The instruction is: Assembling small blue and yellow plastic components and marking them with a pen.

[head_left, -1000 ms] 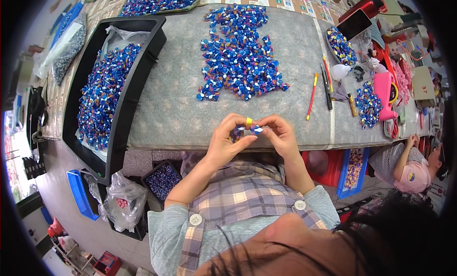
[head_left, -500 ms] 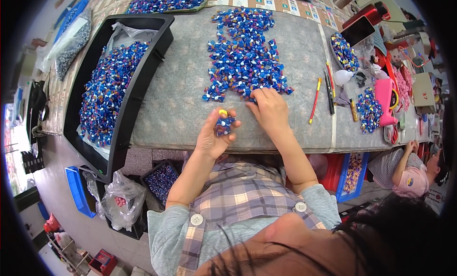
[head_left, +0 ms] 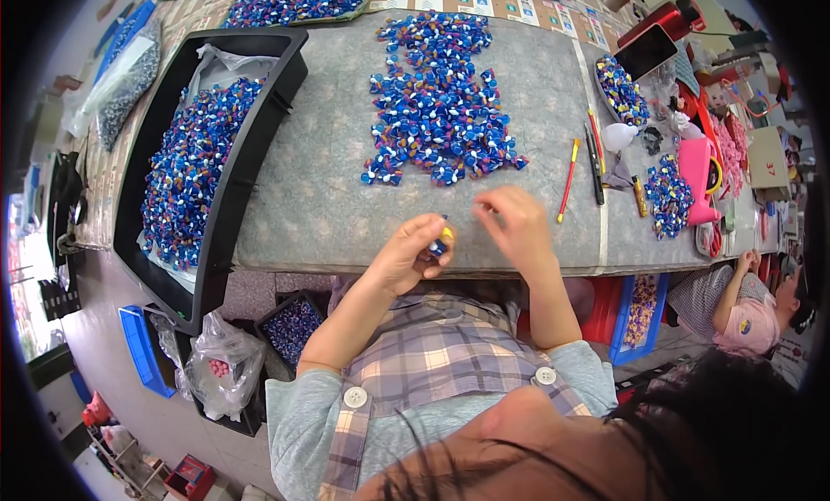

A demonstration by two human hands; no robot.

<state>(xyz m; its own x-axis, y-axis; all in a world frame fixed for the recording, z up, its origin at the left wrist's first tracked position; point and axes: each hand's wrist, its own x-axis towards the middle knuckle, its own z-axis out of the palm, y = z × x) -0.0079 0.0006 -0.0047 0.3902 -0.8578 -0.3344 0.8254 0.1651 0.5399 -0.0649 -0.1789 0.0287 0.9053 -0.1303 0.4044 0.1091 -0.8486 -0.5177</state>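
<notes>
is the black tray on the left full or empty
Partly full: blue pieces cover most of the black tray, but plastic liner shows at its far end.

At 12 o'clock the pieces are gleaming like glossy plastic; under them the cover is looking matt, like cloth. At 10 o'clock the tray is showing matt plastic. At 8 the bag is shining, crinkled plastic. At 6 the apron is looking like matt woven cloth; at 2 the phone is looking glossy.
</notes>
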